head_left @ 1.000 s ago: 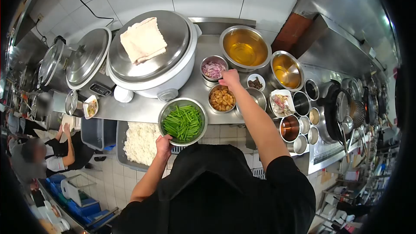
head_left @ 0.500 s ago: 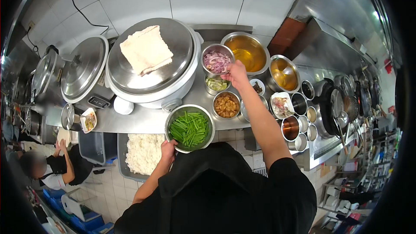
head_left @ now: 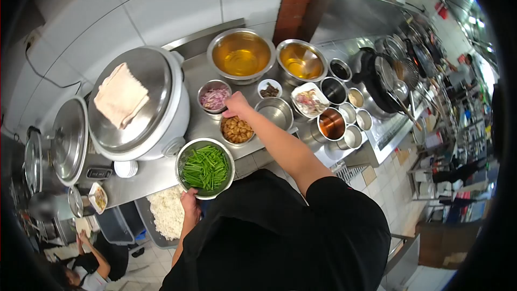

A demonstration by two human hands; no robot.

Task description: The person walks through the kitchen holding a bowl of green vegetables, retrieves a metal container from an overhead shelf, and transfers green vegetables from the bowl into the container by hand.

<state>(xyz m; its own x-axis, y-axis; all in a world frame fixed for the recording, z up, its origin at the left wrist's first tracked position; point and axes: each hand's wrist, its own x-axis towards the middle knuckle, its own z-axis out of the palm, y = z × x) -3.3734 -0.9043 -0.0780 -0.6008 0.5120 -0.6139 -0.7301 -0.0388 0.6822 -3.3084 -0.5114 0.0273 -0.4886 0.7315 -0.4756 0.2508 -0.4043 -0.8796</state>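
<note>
My left hand point(head_left: 189, 199) grips the near rim of a metal bowl point(head_left: 230, 175) at the counter's front edge. Cut green stalks point(head_left: 203, 168) fill it. With my right arm stretched forward, my right hand point(head_left: 237, 106) is closed at the right rim of a small metal bowl of sliced red onion point(head_left: 214, 98). Another metal rim shows just beneath the onion bowl; its contents are hidden. Right below my right wrist stands a bowl of brown chunks point(head_left: 237, 130). An empty-looking metal pot point(head_left: 273, 112) and a small white dish of dark bits point(head_left: 269, 89) lie to the right.
Two bowls of yellow liquid point(head_left: 240, 56) point(head_left: 301, 62) stand at the back. A large lidded cooker point(head_left: 132, 102) with a folded cloth point(head_left: 121, 96) is at left. A tub of rice point(head_left: 166, 213) sits below the counter. Another person point(head_left: 97, 256) works at lower left.
The view has turned, shifting the counter leftward. The onion bowl has come down over the bowl of pale green pieces, now hidden. My left hand keeps its hold on the green stalks' bowl.
</note>
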